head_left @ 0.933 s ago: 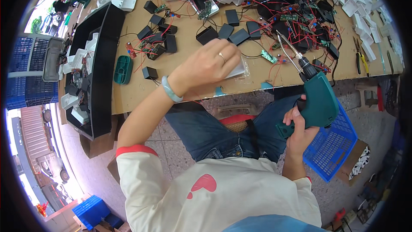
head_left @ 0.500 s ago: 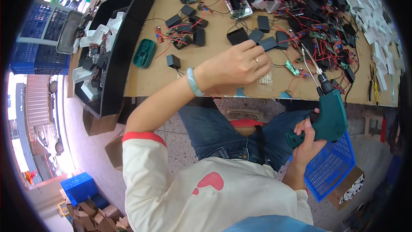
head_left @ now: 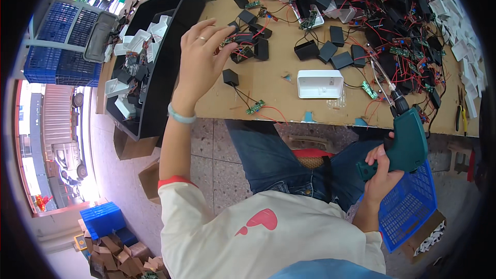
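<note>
My left hand [head_left: 204,49] is raised over the left part of the bench, near a cluster of small black boxes [head_left: 247,17] with wires and circuit boards. Its fingers are bent but apart, and nothing shows in them. My right hand [head_left: 381,168] grips the handle of a green soldering gun [head_left: 408,139] at the bench's front edge. The gun's metal tip and thin feed tube point up toward a small green circuit board [head_left: 369,90]. An open white plastic case [head_left: 320,93] lies between the hands. Left of it sit a black box [head_left: 230,77] and its wired circuit board [head_left: 255,107].
A long black bin [head_left: 173,36] with white and black parts stands at the left. Black boxes and red wires pile up at the back right, beside white cases [head_left: 462,46]. Pliers [head_left: 461,113] lie at the right edge. A blue basket [head_left: 411,206] stands below.
My left hand has swung left and its fingers have spread, uncovering the white case. The green compartment tray is now out of sight behind it. My right hand still holds the soldering gun.
</note>
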Demonstrator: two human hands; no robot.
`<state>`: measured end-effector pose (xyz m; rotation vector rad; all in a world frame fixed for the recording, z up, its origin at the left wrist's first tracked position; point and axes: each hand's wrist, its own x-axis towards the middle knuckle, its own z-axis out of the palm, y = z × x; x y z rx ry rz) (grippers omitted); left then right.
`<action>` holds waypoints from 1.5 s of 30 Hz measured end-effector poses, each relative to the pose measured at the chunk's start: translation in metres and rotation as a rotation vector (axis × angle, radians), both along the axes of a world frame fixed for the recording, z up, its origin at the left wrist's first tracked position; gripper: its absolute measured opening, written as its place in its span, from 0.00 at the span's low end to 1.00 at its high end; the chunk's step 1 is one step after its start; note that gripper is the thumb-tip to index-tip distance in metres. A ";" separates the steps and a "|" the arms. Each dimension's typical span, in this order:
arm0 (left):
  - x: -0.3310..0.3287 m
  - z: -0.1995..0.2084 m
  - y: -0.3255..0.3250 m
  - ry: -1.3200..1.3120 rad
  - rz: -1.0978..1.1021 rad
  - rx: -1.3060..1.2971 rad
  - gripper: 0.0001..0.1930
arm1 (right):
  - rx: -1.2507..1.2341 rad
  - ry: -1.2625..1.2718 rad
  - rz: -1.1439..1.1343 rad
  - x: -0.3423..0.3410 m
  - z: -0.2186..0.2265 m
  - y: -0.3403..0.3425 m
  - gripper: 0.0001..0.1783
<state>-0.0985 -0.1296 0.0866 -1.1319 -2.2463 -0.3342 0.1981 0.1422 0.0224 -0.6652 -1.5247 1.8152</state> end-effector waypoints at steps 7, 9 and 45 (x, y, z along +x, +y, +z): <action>0.016 -0.012 0.035 -0.293 -0.064 0.227 0.03 | 0.059 0.007 0.041 0.015 0.005 -0.005 0.20; 0.025 -0.009 0.043 -0.328 -0.086 0.294 0.03 | 0.047 -0.016 0.016 0.016 0.002 -0.007 0.20; 0.118 -0.064 0.082 -0.303 -0.260 0.217 0.23 | 0.184 -0.116 0.160 0.057 -0.021 -0.020 0.21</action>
